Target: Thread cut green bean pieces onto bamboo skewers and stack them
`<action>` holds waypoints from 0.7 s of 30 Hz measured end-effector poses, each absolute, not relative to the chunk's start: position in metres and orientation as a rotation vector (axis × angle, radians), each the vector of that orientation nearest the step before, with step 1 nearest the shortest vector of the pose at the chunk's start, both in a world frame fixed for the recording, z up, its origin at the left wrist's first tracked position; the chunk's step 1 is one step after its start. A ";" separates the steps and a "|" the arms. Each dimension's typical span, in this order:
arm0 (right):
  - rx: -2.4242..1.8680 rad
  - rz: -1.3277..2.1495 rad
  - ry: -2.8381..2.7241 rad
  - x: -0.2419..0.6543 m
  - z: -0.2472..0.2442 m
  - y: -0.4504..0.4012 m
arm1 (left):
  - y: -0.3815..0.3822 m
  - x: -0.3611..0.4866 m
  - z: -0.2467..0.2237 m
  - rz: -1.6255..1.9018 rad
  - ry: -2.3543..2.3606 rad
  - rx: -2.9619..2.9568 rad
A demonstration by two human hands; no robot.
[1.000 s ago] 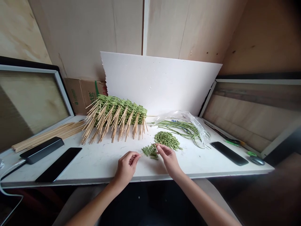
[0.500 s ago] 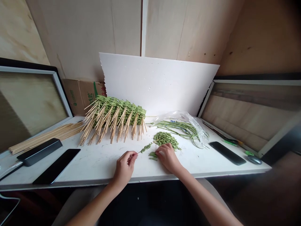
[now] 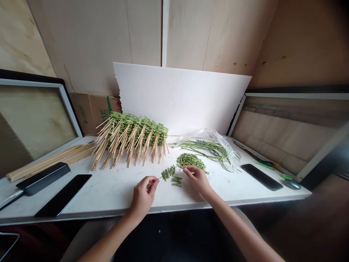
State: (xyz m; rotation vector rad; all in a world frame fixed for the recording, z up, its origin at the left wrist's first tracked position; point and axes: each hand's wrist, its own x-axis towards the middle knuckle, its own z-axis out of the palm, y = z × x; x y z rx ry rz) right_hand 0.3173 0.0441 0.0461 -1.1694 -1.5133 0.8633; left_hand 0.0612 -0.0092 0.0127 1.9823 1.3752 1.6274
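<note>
My left hand (image 3: 144,191) pinches a bamboo skewer (image 3: 160,178) by its lower part. Short green bean pieces (image 3: 168,173) are threaded crosswise on it, and its bare tip points up to the right. Close to that tip is my right hand (image 3: 196,178), thumb and fingers pressed together. Whatever lies between those fingertips is too small to make out. A small row of cut bean pieces (image 3: 176,181) rests on the table below the skewer. Just behind my right hand is a heap of cut bean pieces (image 3: 191,161).
Stacked bean skewers (image 3: 136,133) stand at the back left, beside loose bamboo skewers (image 3: 54,158). Long uncut beans (image 3: 207,148) lie in a clear plastic bag (image 3: 231,154). Phones (image 3: 64,195) (image 3: 261,176) and a mouse (image 3: 292,183) lie on the white table (image 3: 114,193).
My right hand has lifted off the small row of bean pieces and moved up to the skewer's tip. The threaded pieces now show more broadly; my left hand keeps its grip.
</note>
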 end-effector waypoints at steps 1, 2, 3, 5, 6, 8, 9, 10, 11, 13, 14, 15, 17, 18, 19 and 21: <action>-1.136 0.955 -1.454 0.317 0.048 0.044 | -0.009 0.061 0.013 1.629 1.375 1.982; -1.094 1.038 -1.403 0.317 0.050 0.044 | -0.009 0.061 0.013 1.629 1.375 1.982; -1.046 1.111 -1.356 0.317 0.052 0.043 | -0.009 0.061 0.013 1.627 1.377 1.984; -0.952 1.234 -1.266 0.318 0.055 0.043 | -0.010 0.062 0.013 1.619 1.380 1.990; -0.915 1.277 -1.221 0.319 0.056 0.044 | -0.010 0.062 0.014 1.616 1.380 1.995; -0.864 1.334 -1.154 0.320 0.056 0.045 | -0.010 0.062 0.015 1.615 1.375 2.005; -0.849 1.349 -1.131 0.320 0.056 0.046 | -0.011 0.063 0.016 1.617 1.369 2.011; -0.839 1.360 -1.113 0.321 0.056 0.046 | -0.011 0.063 0.016 1.617 1.361 2.016; -0.832 1.367 -1.095 0.321 0.056 0.047 | -0.011 0.063 0.016 1.615 1.355 2.020; -0.824 1.378 -1.065 0.321 0.056 0.047 | -0.011 0.062 0.015 1.601 1.348 2.022; -0.822 1.380 -1.053 0.321 0.056 0.047 | -0.011 0.062 0.014 1.593 1.348 2.021; -0.822 1.379 -1.045 0.320 0.056 0.046 | -0.010 0.062 0.014 1.586 1.348 2.021; -0.822 1.381 -1.044 0.319 0.057 0.045 | -0.010 0.062 0.012 1.577 1.344 2.023; -0.822 1.383 -1.047 0.319 0.057 0.044 | -0.010 0.062 0.012 1.576 1.339 2.023; -0.822 1.384 -1.052 0.319 0.058 0.044 | -0.010 0.061 0.012 1.575 1.336 2.022; -0.816 1.387 -1.070 0.319 0.059 0.042 | -0.010 0.061 0.012 1.568 1.331 2.028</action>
